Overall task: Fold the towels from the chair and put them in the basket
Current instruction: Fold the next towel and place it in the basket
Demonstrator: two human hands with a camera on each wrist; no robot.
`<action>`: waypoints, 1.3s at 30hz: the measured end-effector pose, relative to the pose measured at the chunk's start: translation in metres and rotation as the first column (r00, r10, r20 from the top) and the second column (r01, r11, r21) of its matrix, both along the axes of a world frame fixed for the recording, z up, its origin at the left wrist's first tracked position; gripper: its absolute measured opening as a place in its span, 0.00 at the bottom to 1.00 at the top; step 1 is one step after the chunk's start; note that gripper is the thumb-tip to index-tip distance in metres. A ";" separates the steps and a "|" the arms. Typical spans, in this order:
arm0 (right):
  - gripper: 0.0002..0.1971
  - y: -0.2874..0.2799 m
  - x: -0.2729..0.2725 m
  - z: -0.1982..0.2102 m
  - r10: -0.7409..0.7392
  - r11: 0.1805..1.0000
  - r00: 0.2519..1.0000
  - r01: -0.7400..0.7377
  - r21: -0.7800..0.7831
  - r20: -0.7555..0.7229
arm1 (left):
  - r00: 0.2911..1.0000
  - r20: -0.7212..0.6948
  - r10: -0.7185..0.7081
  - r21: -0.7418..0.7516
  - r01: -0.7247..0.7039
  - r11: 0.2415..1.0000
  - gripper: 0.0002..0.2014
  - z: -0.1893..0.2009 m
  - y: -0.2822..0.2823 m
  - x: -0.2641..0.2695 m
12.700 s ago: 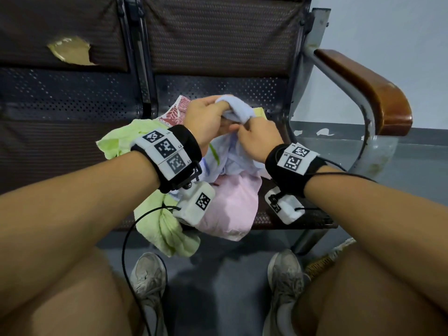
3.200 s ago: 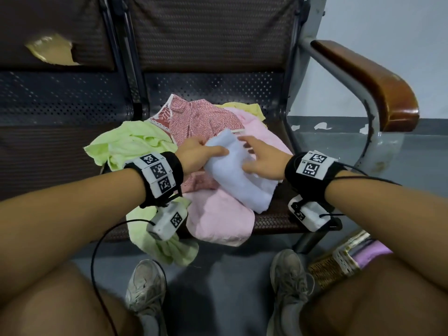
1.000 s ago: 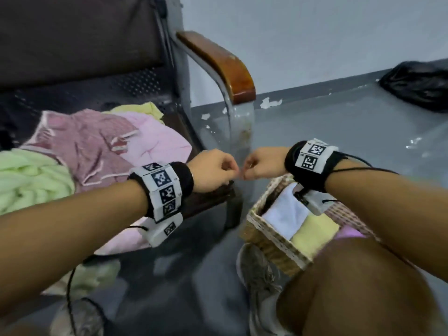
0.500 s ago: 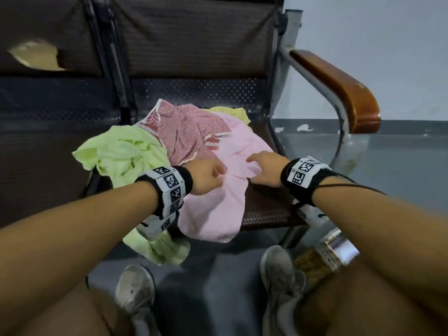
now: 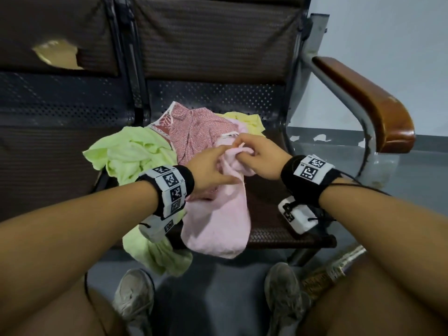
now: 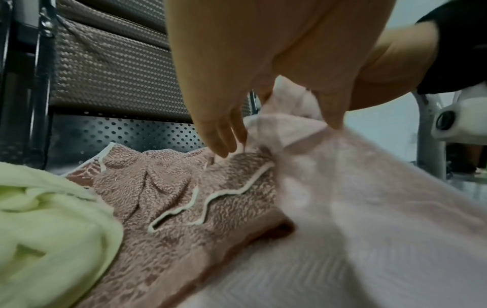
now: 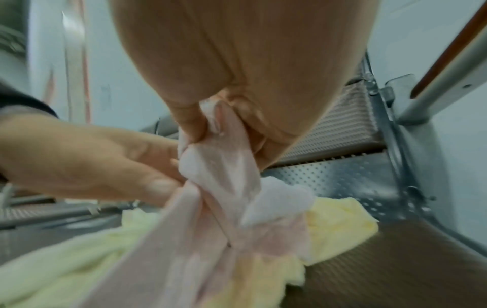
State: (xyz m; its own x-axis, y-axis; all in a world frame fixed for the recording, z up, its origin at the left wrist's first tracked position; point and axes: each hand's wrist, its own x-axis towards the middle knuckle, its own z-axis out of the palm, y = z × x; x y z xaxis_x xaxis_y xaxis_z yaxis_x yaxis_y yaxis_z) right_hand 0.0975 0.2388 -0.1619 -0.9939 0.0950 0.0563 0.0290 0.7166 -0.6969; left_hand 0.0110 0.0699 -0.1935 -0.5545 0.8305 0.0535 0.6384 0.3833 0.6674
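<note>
A pink towel [image 5: 218, 221] lies on the chair seat [image 5: 278, 214] and hangs over its front edge. My right hand [image 5: 244, 154] grips its bunched upper part, which shows between thumb and curled fingers in the right wrist view [image 7: 210, 120]. Just left of it, my left hand [image 5: 218, 163] pinches the same towel [image 6: 368, 208] between thumb and straight fingers. A lime green towel [image 5: 131, 154], a red patterned towel [image 5: 196, 132] and a yellow towel [image 5: 249, 120] lie crumpled around it. The wicker basket [image 5: 327, 275] stands on the floor at lower right, mostly hidden by my right leg.
The chair's wooden armrest [image 5: 363, 100] on its metal frame juts out to the right of the seat. A second seat with a torn backrest [image 5: 55, 54] adjoins on the left. My shoes [image 5: 135, 299] rest on the grey floor below the seat's front edge.
A second ago both hands were over the basket; they came back to the chair. The right hand has since gathered the pink towel's upper part and the left hand has closed in beside it.
</note>
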 end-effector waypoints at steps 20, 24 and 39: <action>0.12 0.005 0.002 0.016 -0.156 0.978 0.953 0.113 -0.175 -0.259 | 0.931 -0.009 0.365 0.018 -0.365 0.931 0.08 0.012 -0.019 0.003; 0.11 0.027 0.011 0.012 -0.233 0.966 0.954 0.250 0.070 -0.188 | 0.894 0.107 0.434 0.188 -0.447 0.875 0.06 0.028 -0.015 -0.007; 0.08 -0.013 0.000 0.015 -0.156 0.959 0.982 0.126 0.254 0.102 | 0.845 0.311 0.434 0.142 -0.493 0.858 0.20 0.042 -0.020 -0.014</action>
State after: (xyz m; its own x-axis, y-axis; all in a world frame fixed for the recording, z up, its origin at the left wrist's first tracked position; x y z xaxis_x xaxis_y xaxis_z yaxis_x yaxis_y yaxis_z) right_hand 0.0979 0.2257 -0.1464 -0.9721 0.2332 -0.0229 0.2148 0.8474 -0.4855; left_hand -0.0029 0.0502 -0.1517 -0.8892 0.4575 -0.0044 0.2136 0.4237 0.8803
